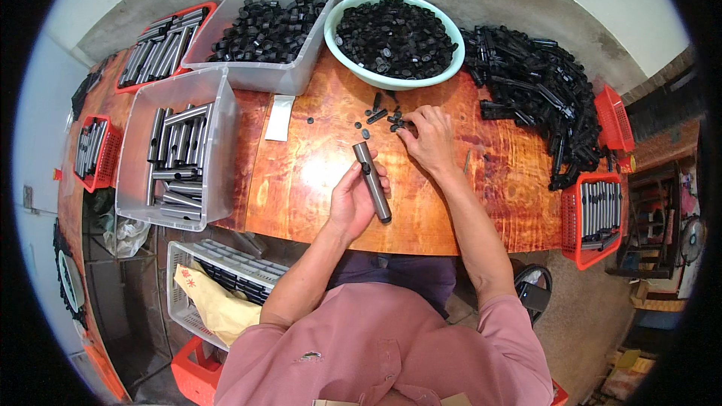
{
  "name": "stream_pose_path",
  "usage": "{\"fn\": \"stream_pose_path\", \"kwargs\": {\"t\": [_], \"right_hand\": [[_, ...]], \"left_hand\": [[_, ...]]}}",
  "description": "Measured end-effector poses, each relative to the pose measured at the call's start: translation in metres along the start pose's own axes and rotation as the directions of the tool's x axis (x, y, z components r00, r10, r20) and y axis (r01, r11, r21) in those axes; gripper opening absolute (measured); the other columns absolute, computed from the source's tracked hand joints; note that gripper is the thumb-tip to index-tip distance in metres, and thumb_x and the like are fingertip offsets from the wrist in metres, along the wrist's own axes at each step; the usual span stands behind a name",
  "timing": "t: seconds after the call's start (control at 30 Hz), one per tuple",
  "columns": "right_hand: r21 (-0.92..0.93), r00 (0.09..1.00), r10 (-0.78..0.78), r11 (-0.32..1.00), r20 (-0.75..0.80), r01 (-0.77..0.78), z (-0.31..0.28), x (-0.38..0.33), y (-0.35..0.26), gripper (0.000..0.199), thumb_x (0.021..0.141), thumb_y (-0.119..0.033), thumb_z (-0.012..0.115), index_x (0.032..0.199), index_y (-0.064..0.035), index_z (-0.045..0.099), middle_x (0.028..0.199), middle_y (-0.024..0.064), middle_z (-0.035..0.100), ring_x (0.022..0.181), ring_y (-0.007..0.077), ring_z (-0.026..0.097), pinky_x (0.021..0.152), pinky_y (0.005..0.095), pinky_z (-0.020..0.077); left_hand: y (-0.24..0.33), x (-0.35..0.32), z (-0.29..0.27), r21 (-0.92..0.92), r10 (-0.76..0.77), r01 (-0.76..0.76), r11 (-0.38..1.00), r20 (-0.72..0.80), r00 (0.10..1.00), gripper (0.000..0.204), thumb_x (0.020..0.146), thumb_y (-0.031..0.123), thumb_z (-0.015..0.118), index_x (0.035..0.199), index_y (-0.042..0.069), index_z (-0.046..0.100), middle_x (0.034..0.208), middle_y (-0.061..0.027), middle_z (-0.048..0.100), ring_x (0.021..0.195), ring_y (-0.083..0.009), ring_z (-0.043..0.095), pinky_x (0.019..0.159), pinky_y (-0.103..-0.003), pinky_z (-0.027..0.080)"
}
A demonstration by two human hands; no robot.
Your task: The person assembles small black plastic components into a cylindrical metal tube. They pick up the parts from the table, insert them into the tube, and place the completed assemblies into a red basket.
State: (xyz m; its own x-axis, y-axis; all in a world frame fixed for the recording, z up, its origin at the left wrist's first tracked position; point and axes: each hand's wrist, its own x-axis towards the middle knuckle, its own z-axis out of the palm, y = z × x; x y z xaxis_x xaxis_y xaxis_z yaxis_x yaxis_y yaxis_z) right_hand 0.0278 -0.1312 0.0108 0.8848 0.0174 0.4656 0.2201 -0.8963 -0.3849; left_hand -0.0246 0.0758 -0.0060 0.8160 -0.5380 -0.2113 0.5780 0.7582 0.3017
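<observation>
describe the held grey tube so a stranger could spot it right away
Find the glossy orange-brown table, then the person's left grip over its near middle. The grey cylindrical tube slants across that grip, its far end leaning left. Similar tubes lie in the clear bin to the left, but this is the only one in a hand.

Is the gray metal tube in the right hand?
No, the left hand holds the gray metal tube, while the right hand is at small black parts on the table.
</observation>
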Motion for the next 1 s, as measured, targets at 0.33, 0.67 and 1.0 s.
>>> {"fn": "stream_pose_path", "kwargs": {"t": [0.33, 0.67, 1.0], "right_hand": [[0.033, 0.999, -0.009, 0.999, -0.052, 0.011, 0.014, 0.014, -0.013, 0.020, 0.080, -0.014, 0.075, 0.097, -0.0049, 0.072, 0.094, 0.0092, 0.064, 0.096, 0.0290, 0.059, 0.085, 0.0413, 0.0426], [-0.180, 0.971, -0.221, 0.955, 0.090, 0.234, 0.033, 0.036, -0.024, 0.032, 0.080, -0.001, 0.064, 0.111, -0.0052, 0.071, 0.114, 0.0072, 0.069, 0.108, 0.0262, 0.060, 0.089, 0.0400, 0.0435], [-0.185, 0.985, -0.172, 0.967, 0.021, 0.173, 0.026, 0.030, -0.008, 0.018, 0.077, -0.005, 0.066, 0.094, -0.0069, 0.072, 0.090, 0.0085, 0.063, 0.095, 0.0272, 0.059, 0.083, 0.0414, 0.0433]], "left_hand": [[0.000, -0.002, 0.000, 0.006, 0.012, -0.012, 1.000, -0.006, 1.000, 0.037, 0.104, 0.029, 0.049, 0.135, 0.007, 0.052, 0.101, -0.0091, 0.061, 0.088, -0.0233, 0.059, 0.082, -0.040, 0.047], [0.000, -0.002, 0.000, 0.005, 0.022, -0.022, 1.000, -0.011, 1.000, 0.039, 0.105, 0.030, 0.047, 0.136, 0.006, 0.049, 0.100, -0.0100, 0.062, 0.087, -0.0229, 0.061, 0.082, -0.038, 0.050], [0.001, -0.002, -0.001, -0.007, 0.011, -0.011, 1.000, -0.007, 1.000, 0.036, 0.104, 0.029, 0.048, 0.133, 0.008, 0.052, 0.102, -0.0091, 0.061, 0.088, -0.0232, 0.059, 0.083, -0.040, 0.047]]}}
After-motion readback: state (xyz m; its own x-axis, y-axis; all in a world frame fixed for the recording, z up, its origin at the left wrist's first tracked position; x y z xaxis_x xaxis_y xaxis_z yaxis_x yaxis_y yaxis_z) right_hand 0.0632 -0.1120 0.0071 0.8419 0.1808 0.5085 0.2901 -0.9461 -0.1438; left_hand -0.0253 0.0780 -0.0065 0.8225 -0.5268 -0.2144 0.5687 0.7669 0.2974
